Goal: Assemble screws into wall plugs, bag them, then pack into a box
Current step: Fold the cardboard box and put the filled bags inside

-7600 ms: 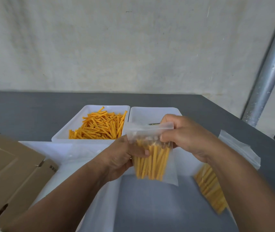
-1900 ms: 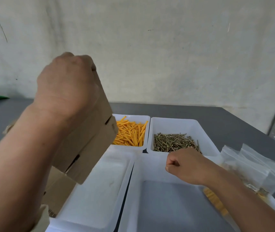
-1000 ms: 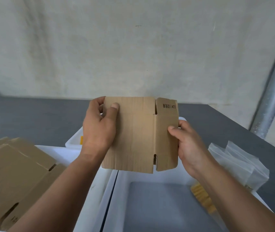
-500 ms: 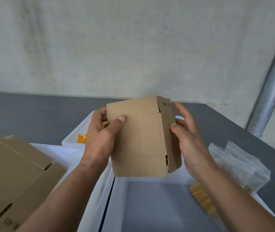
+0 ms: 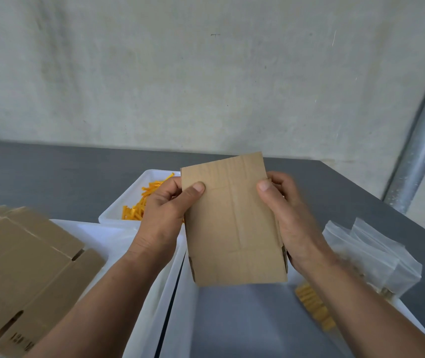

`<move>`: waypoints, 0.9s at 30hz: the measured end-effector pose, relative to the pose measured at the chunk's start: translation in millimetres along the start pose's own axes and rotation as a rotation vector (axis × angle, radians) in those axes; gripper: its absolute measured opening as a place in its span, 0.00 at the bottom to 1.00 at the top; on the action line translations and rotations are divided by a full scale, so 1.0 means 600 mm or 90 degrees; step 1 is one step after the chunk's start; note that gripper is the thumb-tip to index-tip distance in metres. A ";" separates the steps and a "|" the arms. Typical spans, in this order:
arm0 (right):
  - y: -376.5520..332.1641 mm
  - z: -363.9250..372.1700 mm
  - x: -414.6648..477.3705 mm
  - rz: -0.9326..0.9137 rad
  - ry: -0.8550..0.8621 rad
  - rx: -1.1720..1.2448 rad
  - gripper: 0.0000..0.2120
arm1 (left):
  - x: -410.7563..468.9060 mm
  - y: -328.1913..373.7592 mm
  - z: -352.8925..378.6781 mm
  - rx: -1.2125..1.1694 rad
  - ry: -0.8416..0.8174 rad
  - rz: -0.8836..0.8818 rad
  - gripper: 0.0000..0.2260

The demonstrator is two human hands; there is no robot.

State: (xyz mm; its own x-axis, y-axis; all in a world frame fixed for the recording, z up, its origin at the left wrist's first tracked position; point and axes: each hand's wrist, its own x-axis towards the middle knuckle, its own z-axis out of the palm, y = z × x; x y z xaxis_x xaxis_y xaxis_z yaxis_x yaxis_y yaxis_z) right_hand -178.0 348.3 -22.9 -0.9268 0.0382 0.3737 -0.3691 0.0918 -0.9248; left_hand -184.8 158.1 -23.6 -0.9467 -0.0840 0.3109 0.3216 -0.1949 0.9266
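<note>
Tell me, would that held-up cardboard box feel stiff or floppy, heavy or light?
Probably light: the left hand and right hand hold the cardboard box up by its side edges alone. Likely fairly stiff, its face looks flat, though creases suggest it folds easily.

The person's left hand [image 5: 164, 215] and right hand [image 5: 291, 218] were bare, forearms uncovered, thumbnails trimmed short.

1. The cardboard box [image 5: 234, 223], flat a second ago, is being opened out, with one broad face now squarely facing the camera.
2. Its printed side flap, showing at the right before, is turning out of sight.
3. The right hand [image 5: 288, 215], fingers spread half a second ago, is curling round the right edge.
4. The left hand [image 5: 164, 210], lifting the box alone two seconds ago, is sharing it with the right.
</note>
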 end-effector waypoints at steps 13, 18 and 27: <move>-0.002 0.008 -0.007 -0.017 0.039 -0.026 0.16 | 0.007 -0.010 0.007 0.035 0.066 -0.071 0.13; -0.001 0.013 -0.008 -0.027 0.038 -0.026 0.18 | 0.010 -0.008 0.007 0.011 0.095 -0.124 0.15; -0.003 0.012 -0.008 -0.026 0.029 -0.024 0.18 | 0.003 -0.006 0.011 -0.022 0.072 -0.134 0.14</move>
State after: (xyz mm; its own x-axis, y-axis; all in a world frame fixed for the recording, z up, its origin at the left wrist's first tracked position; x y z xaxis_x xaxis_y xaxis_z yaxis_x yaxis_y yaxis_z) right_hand -173.4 340.6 -23.7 -0.9063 0.0793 0.4152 -0.4034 0.1309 -0.9056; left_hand -187.7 164.8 -24.9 -0.9857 -0.1458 0.0840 0.1193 -0.2533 0.9600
